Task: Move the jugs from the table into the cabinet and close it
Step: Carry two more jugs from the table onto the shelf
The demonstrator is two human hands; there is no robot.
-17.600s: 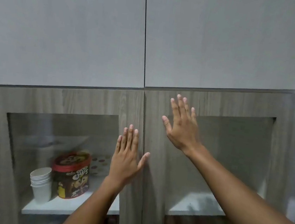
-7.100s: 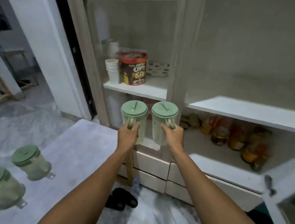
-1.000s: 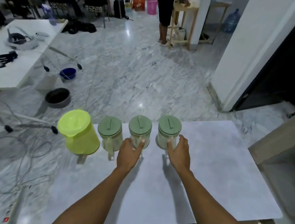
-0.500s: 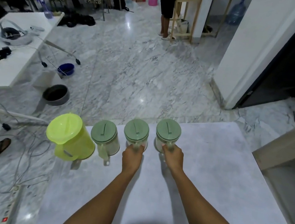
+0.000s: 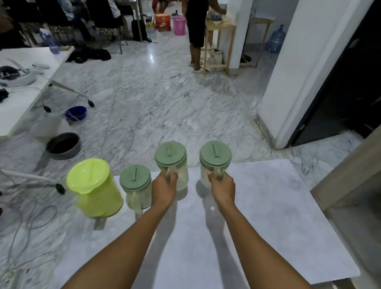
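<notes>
Two clear jugs with sage-green lids hang just above the grey table (image 5: 270, 224). My left hand (image 5: 164, 190) grips the handle of the left lifted jug (image 5: 171, 160). My right hand (image 5: 221, 188) grips the handle of the right lifted jug (image 5: 215, 160). A third sage-lidded jug (image 5: 135, 185) and a lime-green jug (image 5: 94, 188) stand on the table's left end. The cabinet's wooden edge (image 5: 358, 158) shows at the right; its inside is out of view.
A white table (image 5: 12, 90) with a headset and straps stands at the left. Bowls (image 5: 64, 145) and cables lie on the marble floor. People sit and stand at the back of the room. A white pillar (image 5: 295, 68) and a dark doorway are at the right.
Both hands have closed on the two right jugs' handles and raised them off the table. The view has tilted up toward the room.
</notes>
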